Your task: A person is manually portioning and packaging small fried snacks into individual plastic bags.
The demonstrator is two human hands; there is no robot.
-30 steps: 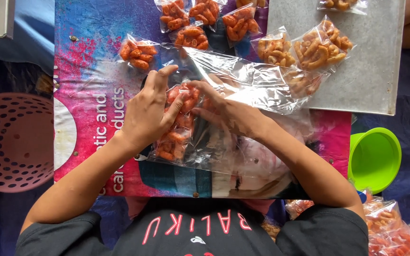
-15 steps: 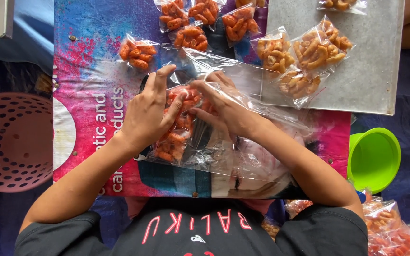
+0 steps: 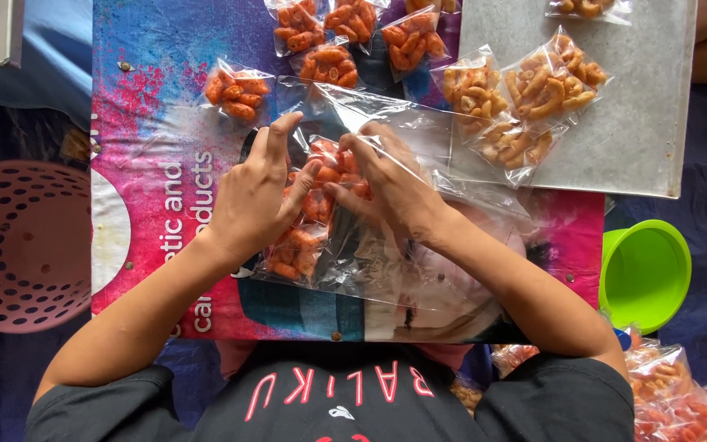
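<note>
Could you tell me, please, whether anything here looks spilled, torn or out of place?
Nothing stands out. The left hand and right hand press small packets of orange curled snacks inside a large clear plastic bag. No snacks lie loose on the colourful printed board.

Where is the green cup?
The green cup sits at the right edge of the head view, just off the colourful board, below the grey metal tray and above a pile of orange snack packets.

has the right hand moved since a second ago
Yes. The right hand has shifted up, away from the person, toward the grey metal tray, within the clear plastic bag.
</note>
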